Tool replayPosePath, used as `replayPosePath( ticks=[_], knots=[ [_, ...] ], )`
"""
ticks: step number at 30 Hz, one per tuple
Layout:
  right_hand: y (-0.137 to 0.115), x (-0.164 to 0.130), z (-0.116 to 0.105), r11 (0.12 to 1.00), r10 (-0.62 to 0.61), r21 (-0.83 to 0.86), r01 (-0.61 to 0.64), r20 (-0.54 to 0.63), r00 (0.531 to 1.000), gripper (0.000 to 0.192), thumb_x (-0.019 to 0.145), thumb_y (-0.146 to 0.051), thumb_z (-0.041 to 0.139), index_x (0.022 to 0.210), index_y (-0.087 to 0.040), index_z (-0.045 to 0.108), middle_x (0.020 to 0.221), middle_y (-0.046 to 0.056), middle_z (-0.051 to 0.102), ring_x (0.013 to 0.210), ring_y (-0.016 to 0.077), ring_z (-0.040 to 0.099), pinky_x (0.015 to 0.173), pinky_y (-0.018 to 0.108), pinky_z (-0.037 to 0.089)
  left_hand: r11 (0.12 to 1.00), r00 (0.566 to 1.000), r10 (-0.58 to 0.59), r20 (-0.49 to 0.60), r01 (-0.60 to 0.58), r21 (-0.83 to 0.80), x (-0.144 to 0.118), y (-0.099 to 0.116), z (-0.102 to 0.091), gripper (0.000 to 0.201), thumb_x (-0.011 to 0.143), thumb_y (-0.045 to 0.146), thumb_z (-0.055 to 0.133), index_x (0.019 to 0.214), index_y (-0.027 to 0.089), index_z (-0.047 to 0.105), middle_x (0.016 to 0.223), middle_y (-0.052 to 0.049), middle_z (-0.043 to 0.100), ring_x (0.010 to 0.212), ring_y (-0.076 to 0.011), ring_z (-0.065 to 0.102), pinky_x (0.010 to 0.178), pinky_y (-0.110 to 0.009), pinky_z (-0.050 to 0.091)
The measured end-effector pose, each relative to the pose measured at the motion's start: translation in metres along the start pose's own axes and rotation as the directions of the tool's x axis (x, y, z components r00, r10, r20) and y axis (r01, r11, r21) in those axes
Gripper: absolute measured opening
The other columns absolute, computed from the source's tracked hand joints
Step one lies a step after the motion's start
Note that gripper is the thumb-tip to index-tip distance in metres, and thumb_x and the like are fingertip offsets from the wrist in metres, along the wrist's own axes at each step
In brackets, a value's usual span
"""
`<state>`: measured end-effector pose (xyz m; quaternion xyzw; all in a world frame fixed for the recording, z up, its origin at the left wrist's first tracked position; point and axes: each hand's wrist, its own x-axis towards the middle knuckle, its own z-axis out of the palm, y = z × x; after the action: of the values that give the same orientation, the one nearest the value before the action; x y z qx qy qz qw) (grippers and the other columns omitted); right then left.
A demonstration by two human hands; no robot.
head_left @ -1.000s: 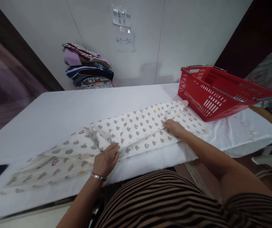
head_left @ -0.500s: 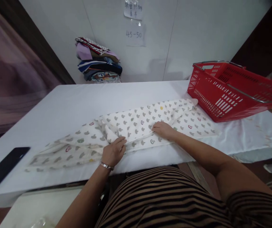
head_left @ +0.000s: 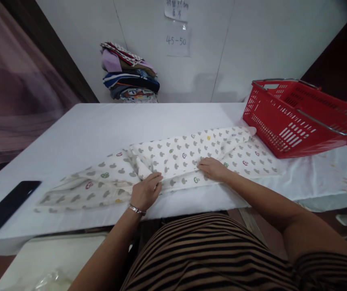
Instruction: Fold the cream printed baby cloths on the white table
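Across the middle of the frame, on the near part of the white table (head_left: pixel 79 129), lies the patterned cloth (head_left: pixel 173 155), a long cream strip dotted with grey mushroom shapes and a few coloured ones, running from the lower left up toward the right. One layer is folded over on itself along the centre, and the left end lies crumpled and flatter. My left hand (head_left: pixel 145 193) rests at the near edge of the cloth, just left of centre, its fingers curled and pinching the folded edge; a thin bracelet sits on that wrist. My right hand (head_left: pixel 212 167) lies a little right of centre, palm down with fingers spread flat, pressing the fold onto the table rather than gripping it. At the right of the frame a red plastic basket (head_left: pixel 285 121) with metal handles stands on the table, its near corner just beside the far end of the cloth. At the lower left a black phone (head_left: pixel 8 206) lies flat near the table's edge. At the top centre, against the white wall, stands a stack of folded fabrics (head_left: pixel 129 72), with paper notes (head_left: pixel 177 28) stuck to the wall beside it.
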<state>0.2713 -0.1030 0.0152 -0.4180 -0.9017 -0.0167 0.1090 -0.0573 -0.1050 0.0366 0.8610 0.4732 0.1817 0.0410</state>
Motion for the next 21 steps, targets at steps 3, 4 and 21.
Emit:
replayPosePath(
  ticks=[3, 4, 21],
  knots=[
    [-0.006, 0.002, -0.001, 0.999, 0.024, -0.035, -0.024, 0.019, 1.000, 0.025, 0.087, -0.018, 0.044, 0.102, -0.014, 0.063, 0.099, 0.012, 0.062, 0.090, 0.0230, 0.051, 0.078, 0.035, 0.039, 1.000, 1.000, -0.011, -0.017, 0.011, -0.017, 0.000, 0.001, -0.003, 0.028, 0.084, 0.025, 0.045, 0.101, 0.024, 0.067, 0.113, 0.000, 0.066, 0.098, -0.0155, 0.063, 0.074, -0.025, 0.053],
    [-0.008, 0.003, -0.001, 0.998, 0.037, -0.045, -0.036, 0.025, 0.999, 0.024, 0.087, -0.019, 0.045, 0.103, -0.014, 0.063, 0.099, 0.012, 0.061, 0.090, 0.0234, 0.051, 0.078, 0.035, 0.038, 1.000, 1.000, -0.018, -0.024, 0.018, -0.022, 0.001, 0.002, -0.004, 0.028, 0.083, 0.024, 0.045, 0.100, 0.024, 0.067, 0.112, 0.000, 0.066, 0.098, -0.0153, 0.064, 0.074, -0.024, 0.053],
    [-0.024, 0.047, -0.030, 0.981, 0.139, 0.145, -0.126, -0.084, 0.987, 0.028, 0.082, -0.011, 0.044, 0.108, -0.016, 0.053, 0.105, 0.010, 0.059, 0.096, 0.0209, 0.051, 0.080, 0.033, 0.042, 0.973, 0.984, -0.156, -0.091, 0.169, 0.158, 0.059, -0.025, -0.066, 0.035, 0.081, 0.027, 0.042, 0.109, 0.020, 0.063, 0.119, -0.003, 0.062, 0.104, -0.0219, 0.061, 0.081, -0.031, 0.050]
  ],
)
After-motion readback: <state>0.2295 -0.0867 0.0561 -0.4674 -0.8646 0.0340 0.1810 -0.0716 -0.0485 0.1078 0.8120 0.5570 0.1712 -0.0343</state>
